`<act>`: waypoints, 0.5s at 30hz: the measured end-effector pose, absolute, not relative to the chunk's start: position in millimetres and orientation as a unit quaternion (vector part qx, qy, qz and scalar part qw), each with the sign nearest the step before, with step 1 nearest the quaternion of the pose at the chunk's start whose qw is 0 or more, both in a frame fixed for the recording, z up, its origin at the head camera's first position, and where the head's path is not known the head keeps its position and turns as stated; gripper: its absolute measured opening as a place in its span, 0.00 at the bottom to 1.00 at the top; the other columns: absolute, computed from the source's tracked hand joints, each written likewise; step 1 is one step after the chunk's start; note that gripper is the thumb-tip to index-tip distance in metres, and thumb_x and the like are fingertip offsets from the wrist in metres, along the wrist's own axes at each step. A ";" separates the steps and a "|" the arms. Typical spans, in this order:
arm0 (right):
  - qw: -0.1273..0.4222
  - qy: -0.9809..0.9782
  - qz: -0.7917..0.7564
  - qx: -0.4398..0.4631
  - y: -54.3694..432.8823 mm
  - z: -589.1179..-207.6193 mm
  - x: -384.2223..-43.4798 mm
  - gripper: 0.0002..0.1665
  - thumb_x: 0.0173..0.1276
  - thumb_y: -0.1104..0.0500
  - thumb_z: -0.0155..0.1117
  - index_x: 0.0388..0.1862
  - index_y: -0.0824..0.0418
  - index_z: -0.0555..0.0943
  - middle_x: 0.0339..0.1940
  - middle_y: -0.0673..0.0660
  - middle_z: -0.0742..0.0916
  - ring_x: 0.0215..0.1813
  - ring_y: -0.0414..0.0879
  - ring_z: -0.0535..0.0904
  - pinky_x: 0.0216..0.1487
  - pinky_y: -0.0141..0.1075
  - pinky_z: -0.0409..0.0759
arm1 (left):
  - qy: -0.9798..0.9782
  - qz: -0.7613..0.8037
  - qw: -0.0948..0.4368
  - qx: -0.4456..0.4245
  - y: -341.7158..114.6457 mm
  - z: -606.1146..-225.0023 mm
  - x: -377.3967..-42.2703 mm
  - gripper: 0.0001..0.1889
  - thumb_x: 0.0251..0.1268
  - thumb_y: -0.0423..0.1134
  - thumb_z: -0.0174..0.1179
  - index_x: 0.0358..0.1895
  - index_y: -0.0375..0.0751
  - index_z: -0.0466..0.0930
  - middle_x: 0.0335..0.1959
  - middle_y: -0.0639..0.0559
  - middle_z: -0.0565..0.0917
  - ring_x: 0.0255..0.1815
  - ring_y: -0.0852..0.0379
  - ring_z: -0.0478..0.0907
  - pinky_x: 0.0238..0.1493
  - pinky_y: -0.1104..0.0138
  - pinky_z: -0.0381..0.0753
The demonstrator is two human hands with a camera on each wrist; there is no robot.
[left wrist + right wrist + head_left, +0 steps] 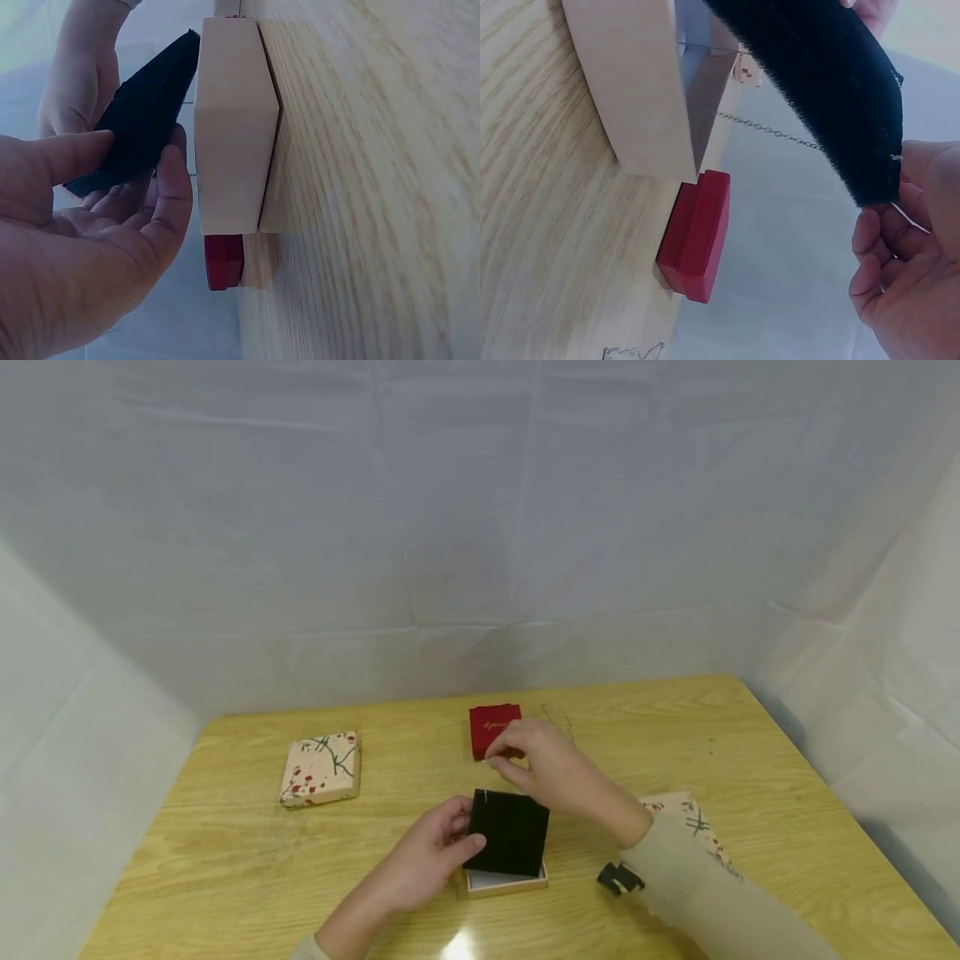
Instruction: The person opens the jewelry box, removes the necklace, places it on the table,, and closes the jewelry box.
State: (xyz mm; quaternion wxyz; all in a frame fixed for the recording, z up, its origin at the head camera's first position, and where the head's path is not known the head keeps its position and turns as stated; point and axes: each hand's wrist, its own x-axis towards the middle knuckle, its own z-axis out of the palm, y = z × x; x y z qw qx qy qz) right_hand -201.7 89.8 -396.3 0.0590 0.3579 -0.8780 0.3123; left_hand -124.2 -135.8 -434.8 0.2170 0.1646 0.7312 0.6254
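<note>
My left hand (431, 852) pinches a square black velvet pad (510, 833) by its left edge, thumb on top. Tilted, the pad stands over an open pale box (506, 887) with a light interior. A fine silver chain (772, 133) runs between the box and the pad's underside; short bits of metal show at slits along the pad's edge. Just beyond the pad's far edge, my right hand (551, 768) has thumb and forefinger together on a thin silvery strand, largely hidden by the fingers. Behind this hand sits a small red box (495, 727) with gold script.
A floral-patterned box (322, 770) lies at the left. Another floral piece (693, 822) is partly covered by the right sleeve. Thin chain jewellery (558, 722) lies beside the red box, with tiny items (711, 747) farther right. White cloth (450, 568) hangs behind the wooden table (225, 860).
</note>
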 end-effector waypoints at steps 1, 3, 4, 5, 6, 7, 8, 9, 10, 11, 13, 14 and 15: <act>0.058 -0.880 0.313 0.353 90.1 -396.7 -202.1 0.04 0.74 0.61 0.73 0.45 0.57 0.91 0.43 0.47 0.90 0.47 0.42 0.84 0.51 0.36 0.86 | 0.733 0.624 0.215 0.165 -136.2 -434.3 -124.1 0.19 0.82 0.33 0.56 0.68 0.28 0.71 0.59 0.37 0.86 0.56 0.43 0.85 0.59 0.52 0.86; 0.056 -0.883 0.313 0.346 90.7 -397.4 -202.7 0.04 0.75 0.60 0.72 0.45 0.57 0.91 0.42 0.47 0.90 0.46 0.42 0.84 0.51 0.36 0.86 | 0.741 0.617 0.209 0.164 -136.6 -433.1 -124.2 0.19 0.82 0.34 0.56 0.68 0.29 0.73 0.58 0.38 0.86 0.56 0.44 0.85 0.59 0.52 0.86; 0.054 -0.884 0.314 0.343 91.0 -397.5 -202.8 0.04 0.75 0.60 0.72 0.45 0.57 0.91 0.42 0.47 0.89 0.46 0.41 0.84 0.50 0.36 0.86 | 0.744 0.613 0.206 0.165 -136.7 -432.6 -124.1 0.19 0.81 0.34 0.57 0.68 0.29 0.73 0.58 0.39 0.86 0.56 0.44 0.85 0.58 0.53 0.86; 0.052 -0.884 0.316 0.340 91.4 -397.8 -202.9 0.04 0.75 0.60 0.72 0.45 0.58 0.91 0.42 0.47 0.89 0.45 0.42 0.83 0.50 0.37 0.86 | 0.747 0.610 0.205 0.165 -136.8 -432.1 -124.3 0.19 0.81 0.34 0.57 0.68 0.29 0.73 0.58 0.39 0.86 0.56 0.44 0.85 0.58 0.54 0.86; 0.050 -0.884 0.318 0.339 91.8 -398.0 -203.0 0.05 0.75 0.60 0.72 0.45 0.58 0.91 0.42 0.47 0.89 0.45 0.42 0.83 0.49 0.38 0.87 | 0.749 0.608 0.203 0.165 -136.9 -431.7 -124.3 0.19 0.81 0.34 0.57 0.68 0.29 0.74 0.57 0.40 0.86 0.56 0.45 0.85 0.58 0.55 0.85; 0.048 -0.884 0.319 0.337 91.9 -398.2 -203.2 0.05 0.75 0.59 0.72 0.45 0.58 0.91 0.42 0.48 0.88 0.45 0.41 0.83 0.49 0.38 0.87 | 0.751 0.606 0.202 0.165 -137.1 -431.4 -124.3 0.19 0.81 0.34 0.57 0.67 0.30 0.74 0.57 0.41 0.86 0.56 0.45 0.85 0.58 0.56 0.85; 0.045 -0.884 0.321 0.336 92.1 -398.3 -203.2 0.05 0.76 0.59 0.71 0.45 0.59 0.90 0.42 0.48 0.88 0.44 0.41 0.83 0.49 0.39 0.87 | 0.754 0.604 0.200 0.165 -137.2 -431.2 -124.4 0.18 0.81 0.34 0.58 0.67 0.30 0.74 0.57 0.41 0.87 0.56 0.46 0.84 0.58 0.56 0.85; 0.043 -0.884 0.324 0.335 92.3 -398.4 -203.3 0.05 0.76 0.59 0.71 0.45 0.60 0.90 0.41 0.48 0.88 0.44 0.42 0.82 0.48 0.40 0.87 | 0.754 0.604 0.199 0.164 -137.3 -431.1 -124.5 0.18 0.81 0.34 0.58 0.67 0.30 0.74 0.57 0.42 0.87 0.56 0.46 0.84 0.58 0.56 0.85; 0.041 -0.884 0.327 0.333 92.5 -398.8 -203.5 0.05 0.76 0.60 0.71 0.45 0.60 0.90 0.41 0.48 0.88 0.44 0.42 0.82 0.48 0.41 0.87 | 0.755 0.603 0.198 0.165 -137.4 -431.1 -124.6 0.18 0.81 0.34 0.58 0.67 0.31 0.75 0.57 0.42 0.87 0.56 0.46 0.84 0.58 0.56 0.85; 0.039 -0.884 0.329 0.330 92.7 -399.2 -203.7 0.05 0.76 0.60 0.71 0.45 0.59 0.90 0.41 0.48 0.88 0.43 0.41 0.82 0.48 0.42 0.88 | 0.756 0.602 0.196 0.164 -137.4 -431.2 -124.6 0.18 0.80 0.34 0.58 0.66 0.31 0.75 0.57 0.42 0.87 0.56 0.47 0.84 0.59 0.55 0.85; 0.037 -0.885 0.332 0.323 93.1 -400.2 -203.9 0.04 0.75 0.60 0.71 0.44 0.58 0.90 0.40 0.48 0.87 0.43 0.41 0.82 0.48 0.43 0.88 | 0.757 0.602 0.192 0.165 -137.7 -431.4 -124.6 0.18 0.80 0.34 0.59 0.66 0.32 0.76 0.56 0.43 0.87 0.55 0.47 0.84 0.60 0.54 0.84; 0.035 -0.886 0.334 0.318 93.3 -400.6 -203.9 0.04 0.75 0.60 0.71 0.44 0.58 0.90 0.40 0.48 0.87 0.43 0.41 0.82 0.48 0.43 0.88 | 0.759 0.601 0.190 0.165 -137.8 -431.5 -124.7 0.17 0.80 0.34 0.59 0.65 0.32 0.76 0.56 0.43 0.87 0.55 0.47 0.84 0.60 0.53 0.84; 0.034 -0.888 0.335 0.314 93.6 -401.0 -204.0 0.03 0.75 0.60 0.72 0.43 0.57 0.90 0.40 0.47 0.87 0.43 0.41 0.81 0.47 0.43 0.88 | 0.759 0.601 0.188 0.165 -137.9 -431.6 -124.8 0.17 0.80 0.34 0.59 0.65 0.32 0.76 0.56 0.44 0.87 0.55 0.47 0.84 0.60 0.53 0.84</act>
